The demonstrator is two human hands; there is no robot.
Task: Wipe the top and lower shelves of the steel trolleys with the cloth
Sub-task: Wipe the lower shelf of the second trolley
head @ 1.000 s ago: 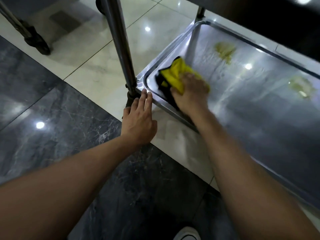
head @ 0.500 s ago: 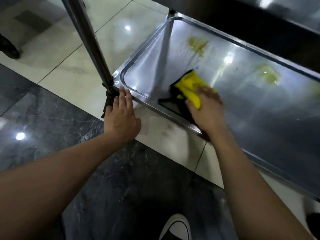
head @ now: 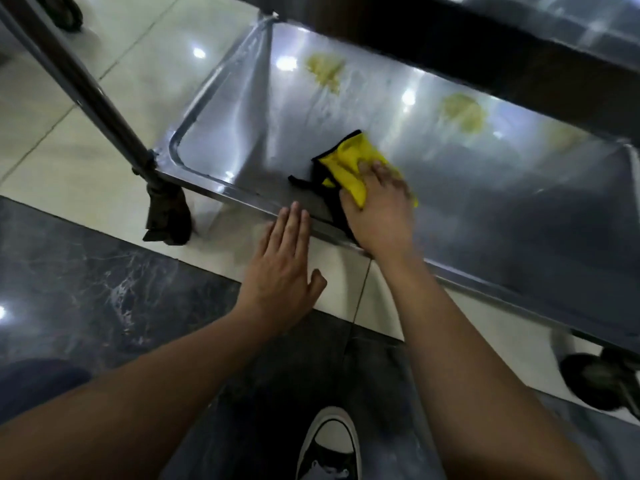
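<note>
Right hand [head: 379, 216] flat on the yellow cloth [head: 353, 164], fingers spread, pressing it onto the lower shelf [head: 519, 209] near its front edge. Left hand [head: 282, 268], fingers straight, touches that front rim.

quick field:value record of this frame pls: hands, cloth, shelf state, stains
right hand: presses the yellow cloth flat on the lower shelf
left hand: fingers straight, tips at the shelf's front rim, holds nothing
stains: two clear yellowish smears, left smear and right smear, near the far edge, beyond the cloth
trolley leg: at the shelf's left front corner
floor: dark marble and pale tiles
</note>
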